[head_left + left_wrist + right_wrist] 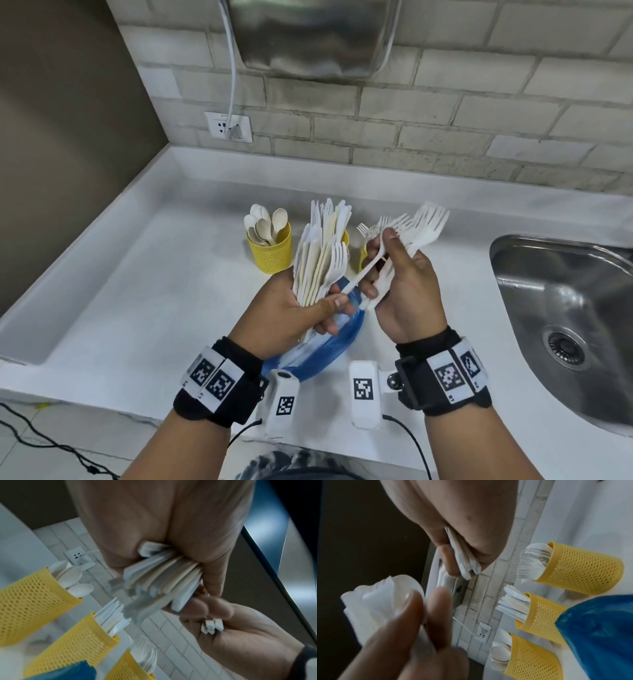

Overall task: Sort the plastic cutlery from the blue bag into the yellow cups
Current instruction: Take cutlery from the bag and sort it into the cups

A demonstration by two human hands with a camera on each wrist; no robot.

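Observation:
My left hand (308, 308) grips a thick upright bundle of white and cream plastic cutlery (322, 253), mostly knives with a fork at the front; its handle ends (164, 577) show in the left wrist view. My right hand (394, 274) holds a fan of white forks (421, 226) and pinches one more fork (366, 267) that slants down toward the left hand. The blue bag (329, 346) lies on the counter under both hands. Three yellow mesh cups stand behind: spoons (270, 246), knives (544, 615) and forks (580, 568).
A steel sink (568, 318) is sunk into the white counter (137, 308) on the right. A wall socket (228, 126) with a white cable sits on the tiled wall under a metal appliance (308, 34). A black cable (51, 442) trails below the counter's front edge.

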